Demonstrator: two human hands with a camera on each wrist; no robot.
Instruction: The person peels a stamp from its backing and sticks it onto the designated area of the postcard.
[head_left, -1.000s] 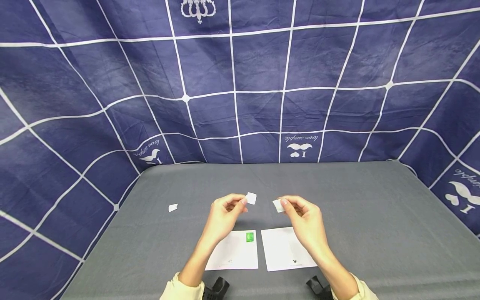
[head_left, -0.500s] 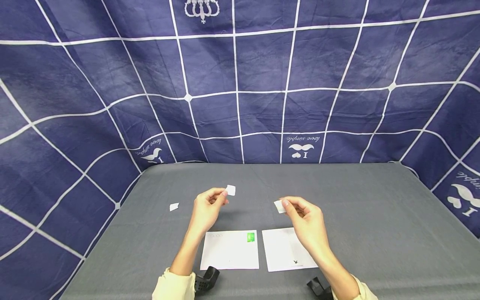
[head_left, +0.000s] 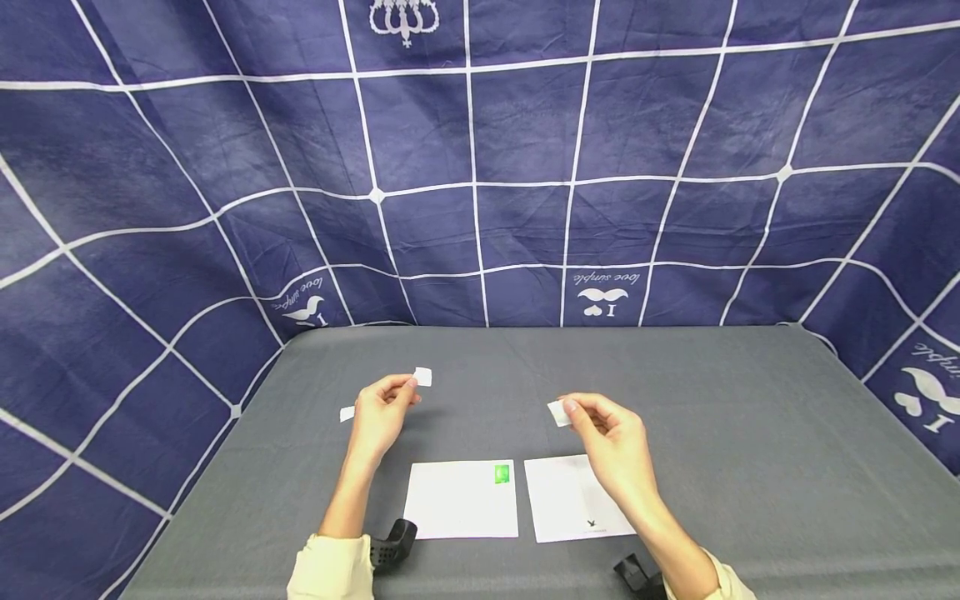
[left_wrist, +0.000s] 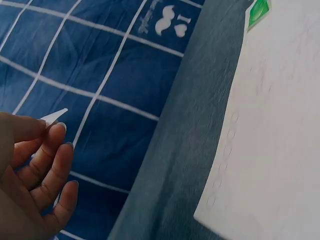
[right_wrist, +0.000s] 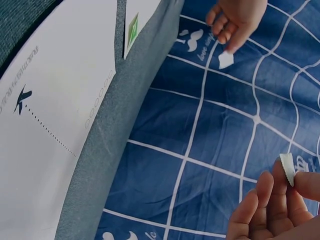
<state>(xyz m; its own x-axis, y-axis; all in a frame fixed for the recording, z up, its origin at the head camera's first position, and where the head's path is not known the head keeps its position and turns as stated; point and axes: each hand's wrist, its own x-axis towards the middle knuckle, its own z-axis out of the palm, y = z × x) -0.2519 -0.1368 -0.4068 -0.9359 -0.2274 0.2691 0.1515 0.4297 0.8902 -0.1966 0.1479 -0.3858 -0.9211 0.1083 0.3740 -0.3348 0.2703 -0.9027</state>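
Observation:
My left hand (head_left: 381,417) pinches a small white piece of paper (head_left: 423,377) between thumb and fingertips, raised over the left part of the table. My right hand (head_left: 611,433) pinches a small pale stamp (right_wrist: 287,167), whose toothed edge shows in the right wrist view. Below the hands lie two white envelopes side by side. The left envelope (head_left: 457,504) bears a green stamp (head_left: 502,473) in its upper right corner. A small dark bird is printed near the lower edge of the right envelope (head_left: 558,500), partly covered by my right forearm.
Another white paper scrap (head_left: 347,413) lies on the grey tabletop (head_left: 712,417) at the left, partly behind my left hand. A blue curtain (head_left: 525,225) with white lines hangs along the back and both sides. Black straps sit on both wrists.
My left hand has moved left with its piece of paper, away from my right hand, uncovering the left envelope. My right hand stays nearly still, pinching the stamp.

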